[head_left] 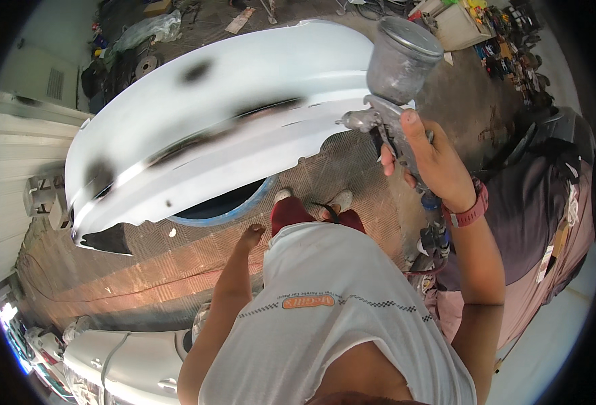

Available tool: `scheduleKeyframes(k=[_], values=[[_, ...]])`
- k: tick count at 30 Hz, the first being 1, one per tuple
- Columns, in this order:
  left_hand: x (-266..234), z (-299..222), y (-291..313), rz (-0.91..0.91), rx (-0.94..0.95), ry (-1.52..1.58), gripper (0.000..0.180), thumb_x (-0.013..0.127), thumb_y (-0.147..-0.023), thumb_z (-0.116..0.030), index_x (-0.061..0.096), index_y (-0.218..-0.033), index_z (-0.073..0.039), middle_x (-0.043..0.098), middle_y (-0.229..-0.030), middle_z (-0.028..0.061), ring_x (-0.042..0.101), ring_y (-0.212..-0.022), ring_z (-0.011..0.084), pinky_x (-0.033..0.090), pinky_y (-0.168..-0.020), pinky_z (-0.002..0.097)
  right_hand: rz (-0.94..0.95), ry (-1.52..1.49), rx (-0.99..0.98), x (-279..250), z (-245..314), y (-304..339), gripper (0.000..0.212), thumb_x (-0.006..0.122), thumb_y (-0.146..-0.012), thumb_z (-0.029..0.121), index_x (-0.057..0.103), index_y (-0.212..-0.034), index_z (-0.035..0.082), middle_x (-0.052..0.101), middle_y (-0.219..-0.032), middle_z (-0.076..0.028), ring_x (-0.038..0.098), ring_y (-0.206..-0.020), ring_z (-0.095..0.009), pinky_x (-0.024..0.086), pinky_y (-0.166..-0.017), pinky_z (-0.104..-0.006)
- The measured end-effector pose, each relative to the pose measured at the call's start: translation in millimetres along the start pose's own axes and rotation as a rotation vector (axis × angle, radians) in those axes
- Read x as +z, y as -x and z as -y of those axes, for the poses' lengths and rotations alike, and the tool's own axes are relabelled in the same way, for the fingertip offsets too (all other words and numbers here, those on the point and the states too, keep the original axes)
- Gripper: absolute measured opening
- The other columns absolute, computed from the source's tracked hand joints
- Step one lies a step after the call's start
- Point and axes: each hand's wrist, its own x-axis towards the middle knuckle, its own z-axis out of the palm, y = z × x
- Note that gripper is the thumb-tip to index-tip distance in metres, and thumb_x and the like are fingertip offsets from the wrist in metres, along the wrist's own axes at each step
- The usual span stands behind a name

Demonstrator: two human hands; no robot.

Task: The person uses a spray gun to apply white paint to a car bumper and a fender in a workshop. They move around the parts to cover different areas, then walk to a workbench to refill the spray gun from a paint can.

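Observation:
My right hand (439,162) is wrapped round the handle of a grey spray gun (369,120), raised at the right. A metal paint cup (400,64) with a lid sits on top of the gun. The nozzle points left, towards a white car bumper (264,64) and apart from it. Dark, soft-edged patches and a long dark streak mark the bumper's surface. Low beside my leg hangs my left hand (250,237), its fingers curled, with nothing visible in them. It is below the bumper's near edge and touches nothing that I can see.
A blue-rimmed round drum (227,217) stands under the bumper. A hose hangs below the gun. Dark and pink cloth (524,209) covers something bulky at the right. A silver car (136,361) stands at the lower left. Clutter and a pale box (456,25) lie at the far side.

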Motion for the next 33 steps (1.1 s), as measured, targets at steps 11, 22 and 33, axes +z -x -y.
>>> scheduleKeyframes(k=[11, 22, 33], values=[[-11, -37, 1, -0.049, 0.106, 0.008, 0.054, 0.065, -0.107, -0.038, 0.062, -0.148, -0.003, 0.075, -0.103, 0.0073, 0.071, -0.089, 0.0188, 0.056, -0.077, 0.0363, -0.211, 0.007, 0.036, -19, -53, 30, 0.072, 0.041, -0.114, 0.067, 0.070, -0.104, 0.002, 0.072, -0.081, -0.006, 0.068, -0.069, -0.011, 0.046, -0.050, -0.0244], [-11, -41, 12, 0.031, -0.060, 0.014, 0.042, 0.067, -0.108, -0.036, 0.069, -0.135, -0.004, 0.073, -0.098, 0.0063, 0.065, -0.081, 0.0154, 0.054, -0.072, 0.0329, -0.044, -0.194, -0.046, 9, -46, 34, 0.065, 0.048, -0.114, 0.061, 0.069, -0.107, -0.001, 0.073, -0.084, -0.005, 0.068, -0.070, -0.010, 0.046, -0.051, -0.0235], [-2, -27, -7, 0.047, -0.034, 0.077, 0.056, 0.068, -0.105, -0.046, 0.065, -0.147, -0.009, 0.077, -0.099, 0.0152, 0.072, -0.087, 0.0229, 0.057, -0.085, 0.0403, -0.162, -0.077, 0.033, -31, -41, 12, 0.075, 0.044, -0.111, 0.069, 0.073, -0.104, 0.000, 0.076, -0.083, -0.009, 0.071, -0.069, -0.013, 0.047, -0.047, -0.0268]])
